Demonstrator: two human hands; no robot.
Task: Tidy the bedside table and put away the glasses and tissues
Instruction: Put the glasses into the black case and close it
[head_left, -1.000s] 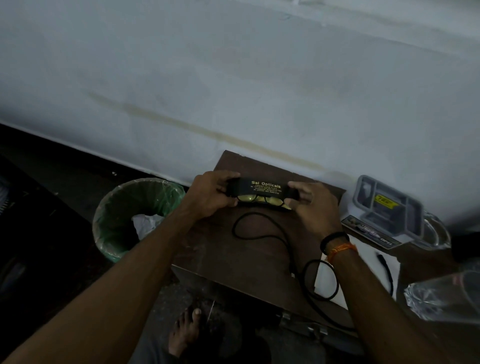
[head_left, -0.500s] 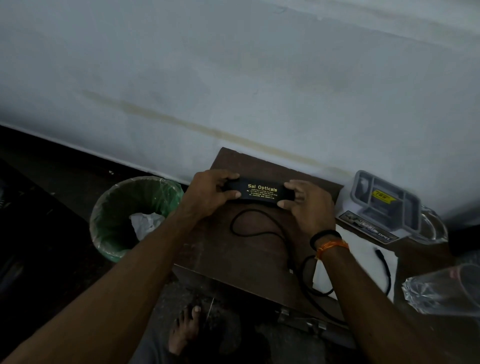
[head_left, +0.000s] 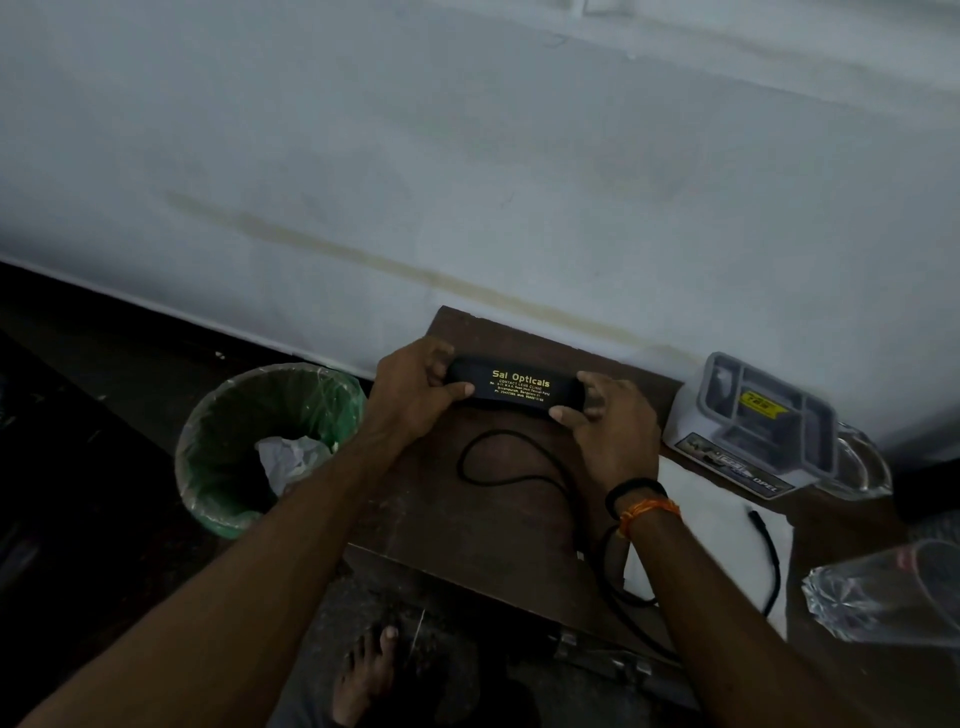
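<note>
Glasses case (head_left: 515, 387), both ends hidden under left grip (head_left: 415, 392) and right grip (head_left: 613, 426).

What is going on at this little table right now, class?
A person holds a black glasses case printed "Sai Opticals" at both ends: the left hand grips one end, the right hand the other. The case is closed, held just above the brown bedside table near the wall. A black cable loops across the tabletop. Crumpled tissue lies in the green-lined bin beside the table.
</note>
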